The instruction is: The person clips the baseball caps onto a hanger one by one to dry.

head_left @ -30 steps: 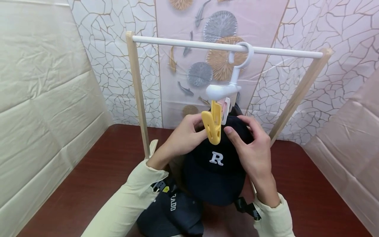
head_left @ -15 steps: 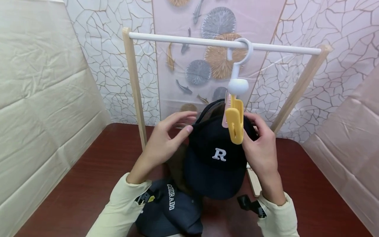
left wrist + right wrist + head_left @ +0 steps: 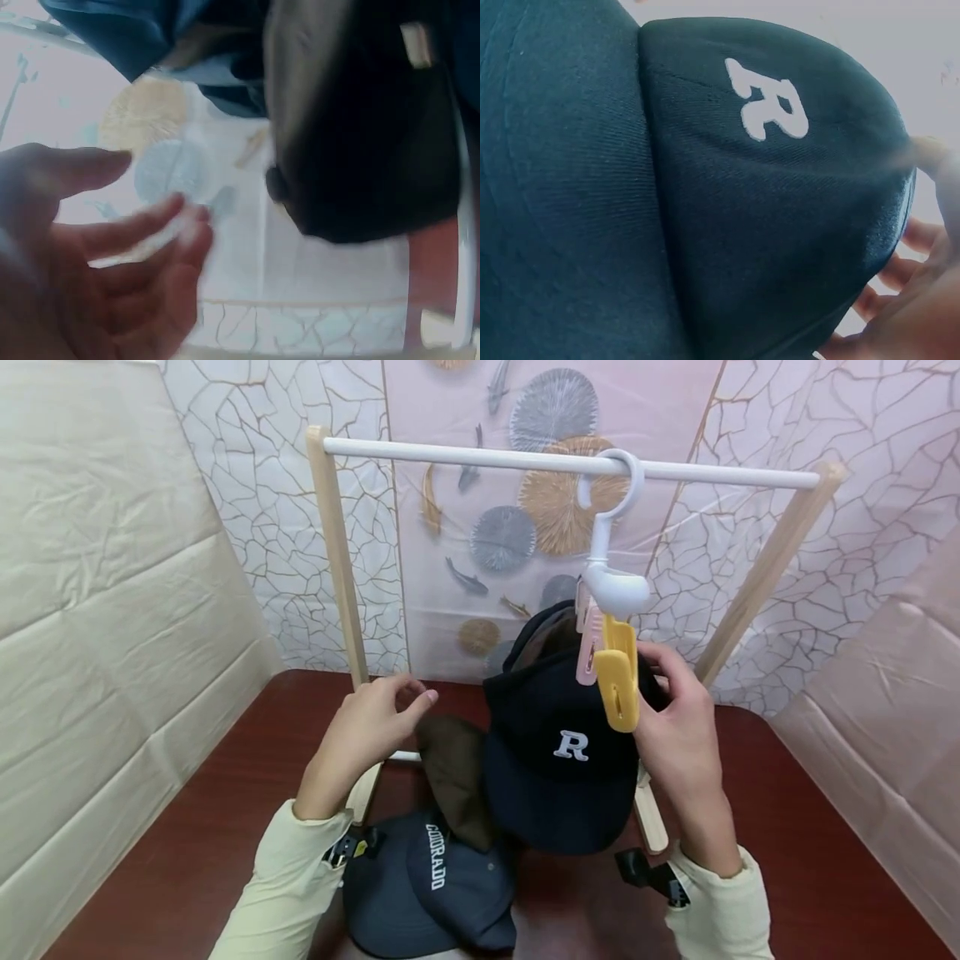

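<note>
A black cap (image 3: 555, 777) with a white R hangs front-down below a white clip hanger (image 3: 615, 589). My right hand (image 3: 682, 743) holds the right side of its crown; in the right wrist view the thumb (image 3: 926, 154) lies at the crown's edge. A yellow clip (image 3: 618, 689) and a pink clip (image 3: 588, 647) dangle in front of the crown. Whether they bite the cap, I cannot tell. To the left, my left hand (image 3: 367, 731) is apart from the cap, fingers loosely bent around nothing.
The hanger's hook sits over the white rail (image 3: 465, 456) of a wooden-sided rack (image 3: 337, 543). Below lie a dark COLORADO cap (image 3: 450, 885) and a brown fabric piece (image 3: 457, 768), on a reddish-brown table (image 3: 202, 777). A patterned backdrop (image 3: 502, 539) stands behind.
My left hand has let go of the cap and drawn away leftward and slightly down. The hanger's clips have swung right, and the right hand has shifted slightly right with the cap.
</note>
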A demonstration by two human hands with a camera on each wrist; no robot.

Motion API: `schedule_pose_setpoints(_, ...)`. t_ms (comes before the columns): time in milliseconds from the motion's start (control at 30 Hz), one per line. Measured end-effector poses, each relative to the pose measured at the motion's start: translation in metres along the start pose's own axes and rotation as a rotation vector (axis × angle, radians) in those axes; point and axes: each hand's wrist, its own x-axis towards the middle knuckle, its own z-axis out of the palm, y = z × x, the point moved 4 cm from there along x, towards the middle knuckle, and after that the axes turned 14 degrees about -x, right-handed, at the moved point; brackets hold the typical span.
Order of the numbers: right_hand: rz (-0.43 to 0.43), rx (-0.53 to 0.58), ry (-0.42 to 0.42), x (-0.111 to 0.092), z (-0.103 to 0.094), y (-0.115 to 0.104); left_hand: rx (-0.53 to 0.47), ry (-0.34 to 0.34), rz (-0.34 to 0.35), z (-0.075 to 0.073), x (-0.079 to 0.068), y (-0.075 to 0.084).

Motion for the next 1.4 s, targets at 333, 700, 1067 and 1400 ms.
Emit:
schedule_pose_setpoints(333,0.029,-0.09,-0.002,0.005,-0.002,0.008,0.221,-0.269,-0.281,0.018,0.001,-0.024)
schedule_pose_setpoints(700,0.033,-0.004,-0.005,0.0,-0.005,0.01,-0.124,-0.36,-0.19,0.034,0.012,-0.04)
schedule_pose_setpoints(1067,0.115,-0.026,-0.034,-0.005,-0.008,0.011,-0.43,-0.307,-0.289,0.046,0.016,-0.051)
schedule_pose_setpoints(1400,0.101,-0.05,0.001,-0.006,-0.012,0.005,-0.723,-0.229,-0.307,0.056,0.017,-0.057)
